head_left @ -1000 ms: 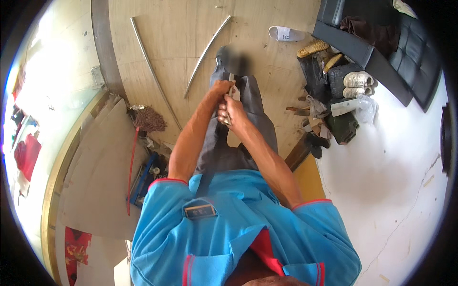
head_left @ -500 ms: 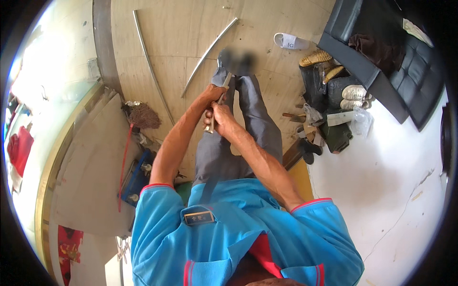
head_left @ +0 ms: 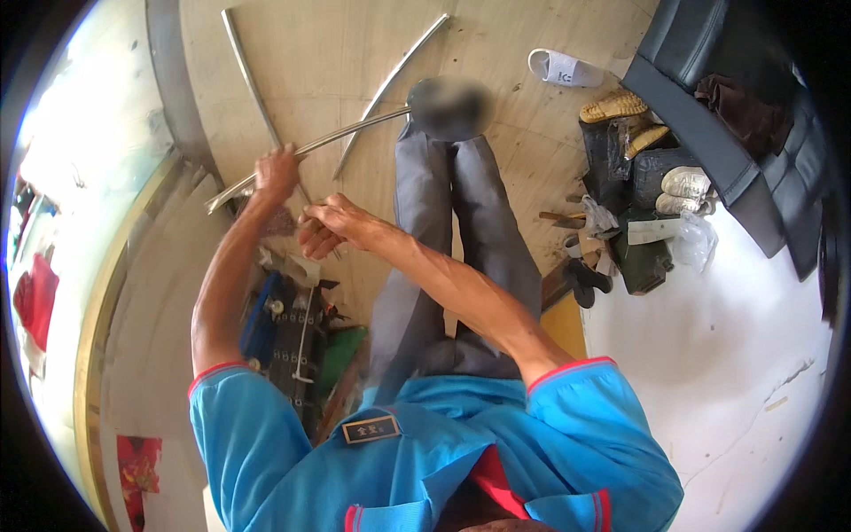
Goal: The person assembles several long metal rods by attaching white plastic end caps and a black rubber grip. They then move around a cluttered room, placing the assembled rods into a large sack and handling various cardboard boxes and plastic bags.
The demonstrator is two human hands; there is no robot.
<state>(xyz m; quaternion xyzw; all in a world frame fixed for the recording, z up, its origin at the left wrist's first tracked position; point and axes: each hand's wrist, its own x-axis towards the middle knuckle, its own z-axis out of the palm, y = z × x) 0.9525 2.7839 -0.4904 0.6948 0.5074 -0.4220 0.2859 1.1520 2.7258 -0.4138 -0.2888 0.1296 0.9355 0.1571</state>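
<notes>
My left hand (head_left: pixel 277 173) is closed around a slim metal tube (head_left: pixel 341 133), slightly bent, near its left end. The tube slants up to the right, its far end at my feet, where the picture is blurred. Lower and to the right, my right hand (head_left: pixel 337 226) is curled into a loose fist, apart from the tube, with nothing visible in it. Beyond my hands, a straight metal tube (head_left: pixel 248 71) and a curved metal tube (head_left: pixel 390 89) lie on the floor; my hands and the held tube cover parts of them.
An opened toolbox (head_left: pixel 297 332) sits left of my legs. On the right are a white slipper (head_left: pixel 563 68), dark boots (head_left: pixel 603 164), white shoes (head_left: pixel 683 191) and a black padded seat (head_left: pixel 753 186). A brass-edged glass panel (head_left: pixel 115 293) runs along the left.
The tube has swung from pointing along my legs to slanting across toward the left. My left hand moved left with it. My right hand has come off the tube and shifted left.
</notes>
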